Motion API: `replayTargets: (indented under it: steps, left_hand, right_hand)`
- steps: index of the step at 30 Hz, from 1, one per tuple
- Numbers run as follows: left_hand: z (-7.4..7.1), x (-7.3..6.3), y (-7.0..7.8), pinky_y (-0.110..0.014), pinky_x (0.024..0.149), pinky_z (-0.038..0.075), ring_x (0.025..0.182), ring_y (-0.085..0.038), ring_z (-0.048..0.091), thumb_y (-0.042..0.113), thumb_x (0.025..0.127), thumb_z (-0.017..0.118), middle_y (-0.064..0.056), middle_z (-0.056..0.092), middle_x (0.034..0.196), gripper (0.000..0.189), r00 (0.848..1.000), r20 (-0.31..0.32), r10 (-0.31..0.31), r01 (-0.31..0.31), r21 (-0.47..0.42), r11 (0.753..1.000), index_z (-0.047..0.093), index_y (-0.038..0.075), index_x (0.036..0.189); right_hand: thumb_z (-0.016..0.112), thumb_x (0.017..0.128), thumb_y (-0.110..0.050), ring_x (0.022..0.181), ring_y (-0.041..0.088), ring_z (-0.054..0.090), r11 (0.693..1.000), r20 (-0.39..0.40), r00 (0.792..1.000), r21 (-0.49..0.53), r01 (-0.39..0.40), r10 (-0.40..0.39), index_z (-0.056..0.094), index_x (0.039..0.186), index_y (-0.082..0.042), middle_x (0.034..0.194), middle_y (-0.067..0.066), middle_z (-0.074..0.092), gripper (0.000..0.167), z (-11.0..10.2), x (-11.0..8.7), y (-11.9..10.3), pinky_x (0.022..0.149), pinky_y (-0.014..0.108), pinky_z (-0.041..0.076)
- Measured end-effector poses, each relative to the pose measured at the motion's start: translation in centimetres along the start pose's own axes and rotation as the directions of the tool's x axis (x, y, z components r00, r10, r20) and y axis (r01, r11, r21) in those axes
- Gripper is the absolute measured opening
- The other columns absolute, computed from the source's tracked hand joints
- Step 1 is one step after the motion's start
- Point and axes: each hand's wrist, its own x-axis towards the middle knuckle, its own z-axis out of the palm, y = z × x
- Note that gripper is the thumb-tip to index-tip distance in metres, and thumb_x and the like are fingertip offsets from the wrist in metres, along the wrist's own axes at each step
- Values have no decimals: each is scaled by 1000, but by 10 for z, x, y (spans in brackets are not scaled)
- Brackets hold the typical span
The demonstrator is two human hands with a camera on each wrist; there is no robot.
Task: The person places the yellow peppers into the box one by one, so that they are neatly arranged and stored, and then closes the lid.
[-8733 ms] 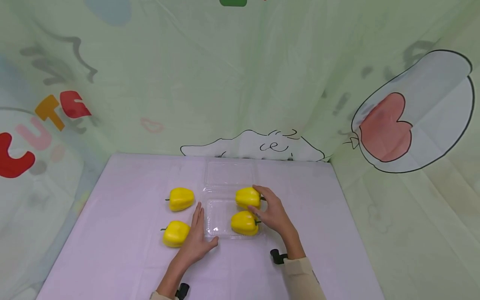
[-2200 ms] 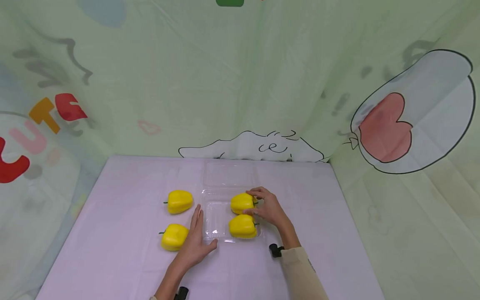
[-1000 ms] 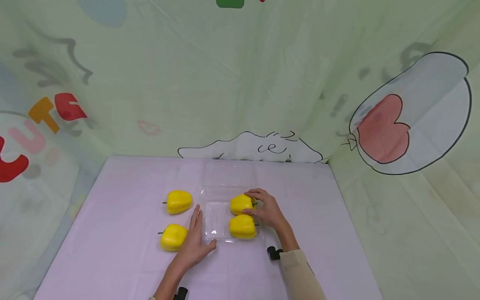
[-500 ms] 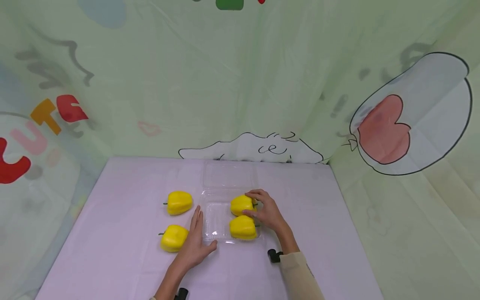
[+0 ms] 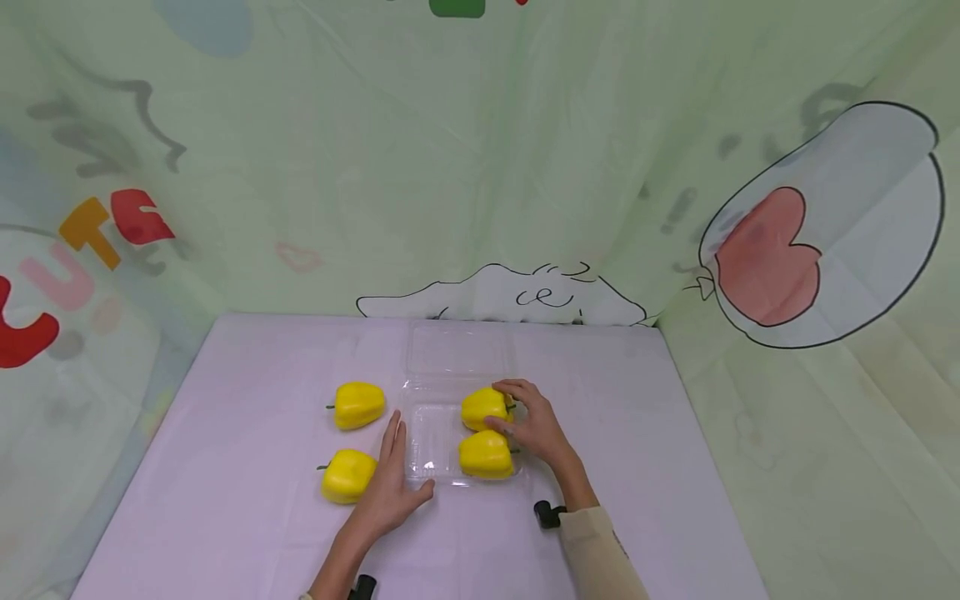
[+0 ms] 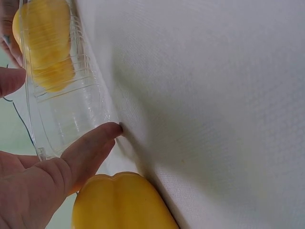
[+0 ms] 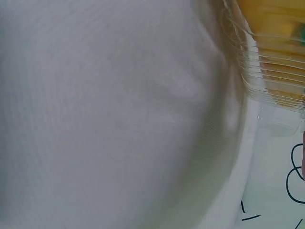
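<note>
A clear plastic clamshell box (image 5: pixel 433 437) stands with its lid folded back, and two yellow bell peppers lie side by side in its right half. My right hand (image 5: pixel 534 425) pinches the farther bell pepper (image 5: pixel 482 407) between thumb and fingers; the nearer bell pepper (image 5: pixel 483 457) lies just in front of it. Straight fingers of my left hand (image 5: pixel 386 492) run along the box's left side, its thumb out by the front edge. In the right wrist view, yellow bell pepper (image 7: pixel 271 19) shows through the ribbed box wall; most of the right hand is outside that view.
Left of the box lie two more yellow bell peppers, one farther back (image 5: pixel 358 406) and one (image 5: pixel 347 477) partly behind my left hand. The flat clear lid (image 5: pixel 457 346) reaches toward the back edge of the cloth-covered table (image 5: pixel 600 358). A printed curtain (image 5: pixel 480 167) hangs behind.
Since the oldest frame, my right hand has shifted the farther bell pepper slightly left and toward the nearer one. Over the last two seconds hardly anything moves; my left hand stays along the box.
</note>
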Motion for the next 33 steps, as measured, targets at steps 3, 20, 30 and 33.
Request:
replayTargets:
  steps: [3,20,30,33]
  left_hand:
    - [0,0,0,-57,131,29,167,-39,13,16,85,81,-13,-6,181,110,1000,0,1,-1,-3,1000,11,-6,167]
    - [-1,0,0,-56,130,31,167,-39,14,17,85,81,-12,-5,181,109,1000,-8,3,-3,2,1000,13,-6,167]
    - [0,-1,0,-57,130,31,167,-39,15,17,84,81,-12,-4,181,110,1000,-8,0,0,-8,1000,13,-6,167]
    - [0,-1,0,-57,130,31,167,-39,15,17,84,81,-11,-5,181,110,1000,-8,-4,4,-6,1000,13,-6,167]
  right_hand:
    - [89,86,-31,138,34,59,1000,-15,1000,-14,20,-20,68,139,-13,145,10,65,60,-2,-2,-4,119,59,49]
    - [84,88,-40,159,44,33,996,-70,997,-80,-31,26,58,151,-14,174,12,33,73,-10,-40,-2,122,74,34]
    - [98,73,-38,160,42,34,1000,-27,999,-1,-23,23,57,152,-15,177,10,26,92,-4,-64,1,115,59,51]
    - [98,73,-37,161,40,33,999,-14,1000,29,-26,26,55,153,-16,178,8,25,94,-1,-67,3,115,58,52]
